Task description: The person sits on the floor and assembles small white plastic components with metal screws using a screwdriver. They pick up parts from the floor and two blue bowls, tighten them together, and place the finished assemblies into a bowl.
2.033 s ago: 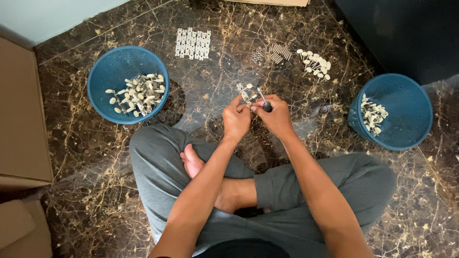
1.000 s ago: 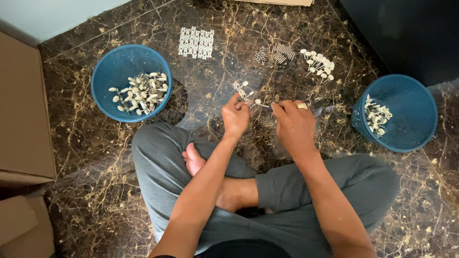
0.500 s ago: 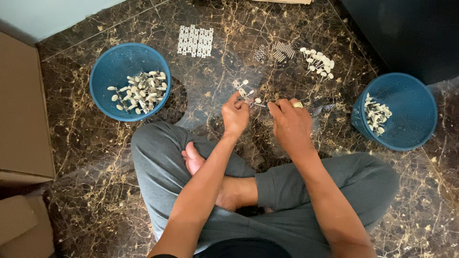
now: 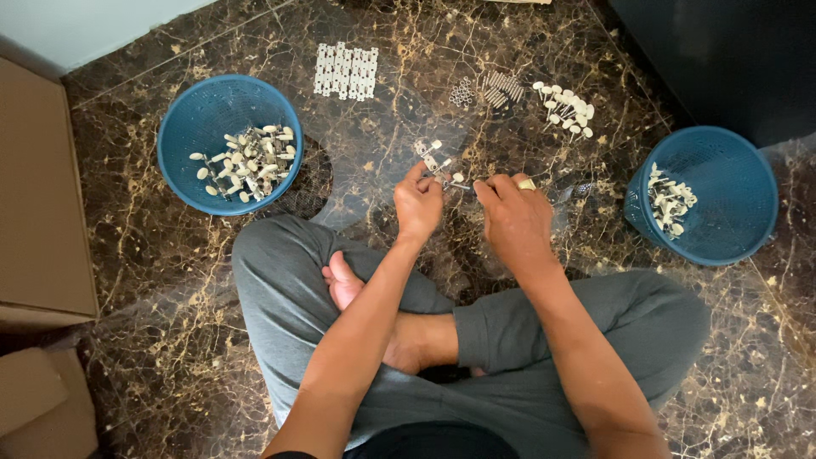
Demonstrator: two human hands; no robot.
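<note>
I sit cross-legged on a dark marble floor. My left hand [image 4: 418, 204] pinches a small assembly of white and metal parts [image 4: 432, 159] just above the floor. My right hand [image 4: 512, 217], with a ring on one finger, has its fingertips closed on a thin metal piece [image 4: 459, 184] that reaches toward the left hand's part. The two hands are a few centimetres apart, in front of my knees.
A blue basket [image 4: 198, 123] with several white pieces stands at the left, another blue basket [image 4: 731, 174] at the right. A white perforated strip [image 4: 346, 70], small metal springs [image 4: 501, 87] and loose white pieces [image 4: 564, 108] lie ahead. Cardboard boxes [image 4: 38, 221] line the left side.
Two seconds ago both hands were pressed together on the part. The right hand then drew off to the right and now sits a little apart from the left.
</note>
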